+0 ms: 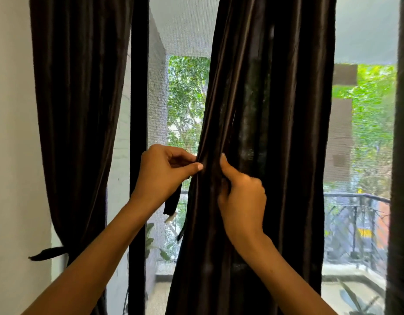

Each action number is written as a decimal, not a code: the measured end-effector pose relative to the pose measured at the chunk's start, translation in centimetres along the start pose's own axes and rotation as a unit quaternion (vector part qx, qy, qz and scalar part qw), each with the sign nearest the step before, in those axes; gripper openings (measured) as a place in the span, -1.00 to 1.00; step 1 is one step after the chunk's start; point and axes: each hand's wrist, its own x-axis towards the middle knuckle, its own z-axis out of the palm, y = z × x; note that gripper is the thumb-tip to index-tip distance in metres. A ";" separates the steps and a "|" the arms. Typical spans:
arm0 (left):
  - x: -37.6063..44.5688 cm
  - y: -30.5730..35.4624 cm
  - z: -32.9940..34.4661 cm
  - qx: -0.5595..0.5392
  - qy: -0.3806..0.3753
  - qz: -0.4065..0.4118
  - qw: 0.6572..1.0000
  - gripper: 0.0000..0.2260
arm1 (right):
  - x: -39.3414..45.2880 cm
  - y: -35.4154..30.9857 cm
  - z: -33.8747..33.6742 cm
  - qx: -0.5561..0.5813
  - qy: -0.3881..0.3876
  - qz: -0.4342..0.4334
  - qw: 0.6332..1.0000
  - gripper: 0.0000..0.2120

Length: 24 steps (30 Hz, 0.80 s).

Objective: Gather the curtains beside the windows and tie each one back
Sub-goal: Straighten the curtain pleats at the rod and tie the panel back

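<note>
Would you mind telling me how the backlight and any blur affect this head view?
Head view: daylight through the window is bright and hazy, leaving the middle curtain and the tied left curtain nearly black; the right hand is slightly motion-blurred, the left hand sharper; wide-angle bowing shows at the edges.

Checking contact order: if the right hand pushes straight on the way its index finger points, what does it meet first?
The right hand points up into the middle curtain, whose folds it already pinches. Depth is unclear, but the curtain likely comes first, with the window screen behind.
</note>
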 end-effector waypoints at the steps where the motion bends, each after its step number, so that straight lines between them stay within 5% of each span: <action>1: -0.1 0.2 0.1 0.008 0.002 0.006 1.000 -0.89 | -0.4 -0.3 -0.3 -0.010 -0.034 -0.014 0.999 -0.36; 8: -0.9 1.3 0.7 0.028 0.006 0.033 0.999 -0.96 | -1.5 -1.2 -0.3 -0.018 -0.050 -0.082 0.995 -0.27; 14: -0.5 1.1 0.8 0.059 0.028 0.040 0.997 -0.92 | -1.1 -0.4 -0.1 0.061 -0.092 -0.085 0.990 -0.52; 17: -0.3 0.7 0.3 0.038 0.027 0.005 0.999 -0.90 | 0.1 1.0 0.2 0.069 -0.012 0.004 0.998 -0.50; 19: -0.1 0.8 -0.2 -0.003 0.016 -0.035 0.999 -0.90 | 1.1 1.9 0.1 0.055 0.036 0.116 0.991 -0.24; 21: 0.0 1.0 -0.5 -0.042 0.003 -0.074 0.996 -0.90 | 1.7 2.5 -0.1 0.120 0.024 0.190 0.974 0.03; 24: 0.2 1.0 -0.5 -0.084 -0.022 -0.116 0.990 -0.85 | 2.3 3.2 0.2 0.300 -0.028 0.246 0.921 0.10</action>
